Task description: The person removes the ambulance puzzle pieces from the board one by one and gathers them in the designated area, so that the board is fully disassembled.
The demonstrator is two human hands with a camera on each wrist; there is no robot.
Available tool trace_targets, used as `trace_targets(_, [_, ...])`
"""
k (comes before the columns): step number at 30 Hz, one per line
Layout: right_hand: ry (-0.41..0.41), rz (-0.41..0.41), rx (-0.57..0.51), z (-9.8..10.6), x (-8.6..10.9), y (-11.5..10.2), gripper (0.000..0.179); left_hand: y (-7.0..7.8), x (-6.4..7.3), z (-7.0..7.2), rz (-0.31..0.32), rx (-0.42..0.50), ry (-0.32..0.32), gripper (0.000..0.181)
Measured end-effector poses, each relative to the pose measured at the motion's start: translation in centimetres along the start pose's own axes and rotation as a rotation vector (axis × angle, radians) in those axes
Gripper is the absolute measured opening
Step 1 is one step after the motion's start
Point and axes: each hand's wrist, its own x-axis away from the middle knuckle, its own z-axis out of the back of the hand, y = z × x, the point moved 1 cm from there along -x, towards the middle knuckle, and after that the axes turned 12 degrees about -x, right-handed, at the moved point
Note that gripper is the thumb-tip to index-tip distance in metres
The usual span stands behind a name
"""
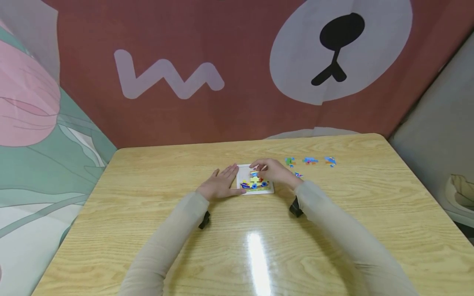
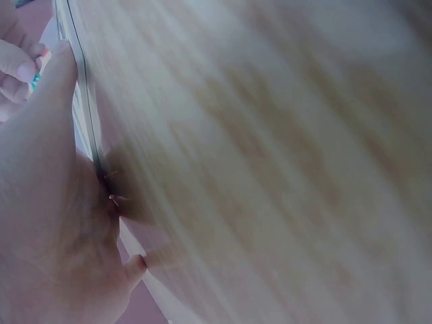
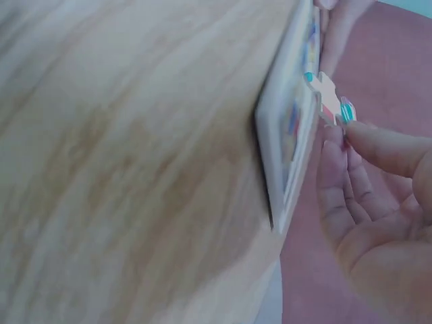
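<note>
A white-framed puzzle board lies on the table, its lower part covered by fitted pieces that show a colourful vehicle-like picture. My left hand rests along the board's left edge with fingers spread, the thumb at the lower left corner. Over the upper right of the board, my right hand pinches a puzzle piece between thumb and fingertips. In the right wrist view the piece is held tilted beside the board's edge. The left wrist view shows the left palm against the frame; much of the board is hidden there.
Several loose puzzle pieces lie right of the board, among them a green one, a blue-and-pink one and a blue one. Another piece is close to the right wrist. A printed cloth hangs behind the wooden table.
</note>
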Motion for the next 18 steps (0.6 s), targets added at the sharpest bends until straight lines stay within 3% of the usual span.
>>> trace_targets(5, [0.042,-0.014,-0.063,1.2,0.6,-0.2,0.030,0.0,0.0,0.0,0.009,0.003,-0.001,0.094])
trace_targets(8, [0.056,-0.064,-0.110,2.0,1.1,-0.3,0.028,0.0,0.1,0.1,0.008,0.007,-0.003,0.094])
trace_targets(18, [0.056,-0.127,-0.242,4.6,2.6,0.8,0.029,0.1,0.2,0.0,-0.007,0.016,0.002,0.094])
